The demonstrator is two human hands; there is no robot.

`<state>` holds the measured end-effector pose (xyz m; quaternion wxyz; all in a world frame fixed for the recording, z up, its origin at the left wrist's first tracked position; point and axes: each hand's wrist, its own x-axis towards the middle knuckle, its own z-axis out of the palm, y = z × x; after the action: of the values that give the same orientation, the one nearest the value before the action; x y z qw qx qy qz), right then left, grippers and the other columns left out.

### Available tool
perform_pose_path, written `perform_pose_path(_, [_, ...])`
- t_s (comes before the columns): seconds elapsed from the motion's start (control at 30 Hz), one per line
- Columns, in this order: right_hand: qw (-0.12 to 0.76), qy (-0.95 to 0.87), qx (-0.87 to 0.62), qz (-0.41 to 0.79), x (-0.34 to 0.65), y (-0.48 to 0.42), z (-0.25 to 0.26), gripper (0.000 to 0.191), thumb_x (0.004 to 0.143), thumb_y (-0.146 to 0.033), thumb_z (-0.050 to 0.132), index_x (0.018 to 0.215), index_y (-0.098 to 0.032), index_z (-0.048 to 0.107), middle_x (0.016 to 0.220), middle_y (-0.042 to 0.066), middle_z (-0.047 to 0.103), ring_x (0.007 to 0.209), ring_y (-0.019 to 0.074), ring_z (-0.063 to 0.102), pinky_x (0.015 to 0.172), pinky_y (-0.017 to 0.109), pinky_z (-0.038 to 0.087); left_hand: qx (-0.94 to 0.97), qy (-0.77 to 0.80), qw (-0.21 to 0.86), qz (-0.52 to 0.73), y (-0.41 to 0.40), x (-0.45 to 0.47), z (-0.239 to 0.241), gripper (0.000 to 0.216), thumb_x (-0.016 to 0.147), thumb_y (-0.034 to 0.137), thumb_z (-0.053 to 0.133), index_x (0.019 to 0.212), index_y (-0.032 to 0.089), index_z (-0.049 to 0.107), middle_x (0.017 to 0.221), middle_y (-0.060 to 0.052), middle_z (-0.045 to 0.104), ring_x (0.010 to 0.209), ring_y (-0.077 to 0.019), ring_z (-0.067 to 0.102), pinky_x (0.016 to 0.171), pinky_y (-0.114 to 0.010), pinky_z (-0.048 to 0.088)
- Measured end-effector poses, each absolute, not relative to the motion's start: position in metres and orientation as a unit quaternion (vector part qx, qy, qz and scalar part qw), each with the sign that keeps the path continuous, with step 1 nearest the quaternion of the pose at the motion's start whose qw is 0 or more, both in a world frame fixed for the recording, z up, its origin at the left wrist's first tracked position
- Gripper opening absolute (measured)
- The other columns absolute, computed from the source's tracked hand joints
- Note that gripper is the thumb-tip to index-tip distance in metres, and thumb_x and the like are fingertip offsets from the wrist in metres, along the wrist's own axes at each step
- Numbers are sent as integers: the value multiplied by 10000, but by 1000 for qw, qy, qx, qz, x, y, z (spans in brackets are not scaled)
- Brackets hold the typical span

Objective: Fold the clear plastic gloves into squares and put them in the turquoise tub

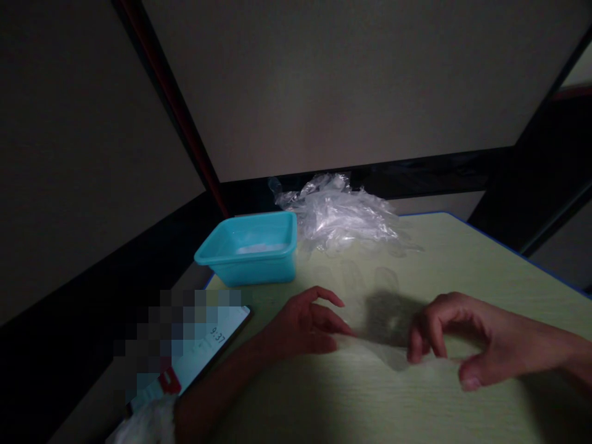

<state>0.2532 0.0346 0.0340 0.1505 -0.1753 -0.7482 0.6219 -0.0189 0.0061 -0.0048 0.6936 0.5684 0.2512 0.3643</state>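
Note:
A thin, see-through disposable plastic glove lies low over the table, its near edge stretched between my two hands. The thumb and fingertips of my left hand pinch that edge on the left side. At the right, my right hand has curled fingers on the film; its thumb stands a little apart from them, with the edge running across to it. Faint clear finger shapes lie flat on the table just beyond my hands. Behind them is a crumpled heap of clear plastic gloves.
A turquoise plastic basin with something white inside stands at the back left. A lit phone showing 9:37 lies left of my left forearm, partly pixelated. The pale wooden table has a blue edge, with a wall panel behind it.

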Motion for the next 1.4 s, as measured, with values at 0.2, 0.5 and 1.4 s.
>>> perform_pose_path(0.2, [47, -758, -131, 637, 252, 31, 38, 328, 588, -353, 799, 738, -110, 639, 923, 126, 700, 873, 208, 641, 762, 333, 482, 698, 156, 673, 187, -3, -24, 16, 678, 546, 405, 827, 1095, 137, 534, 977, -161, 693, 880, -233, 655, 793, -332, 458])
perform_pose_path(0.5, [123, -786, -186, 576, 244, 25, 34, 199, 728, -319, 685, 741, -125, 638, 747, 50, 668, 694, 132, 613, 640, 262, 480, 666, 210, 701, 146, -9, -20, 12, 527, 688, 497, 700, 1066, 157, 560, 915, -122, 708, 745, -187, 670, 649, -279, 478])
perform_pose_path(1.4, [132, -852, -224, 454, 227, 19, 24, 183, 845, -103, 435, 849, -112, 617, 873, 94, 654, 805, 151, 606, 701, 280, 472, 617, 330, 642, 315, 5, -16, -4, 287, 742, 412, 669, 792, 137, 598, 747, -37, 656, 670, -130, 589, 642, -256, 439])
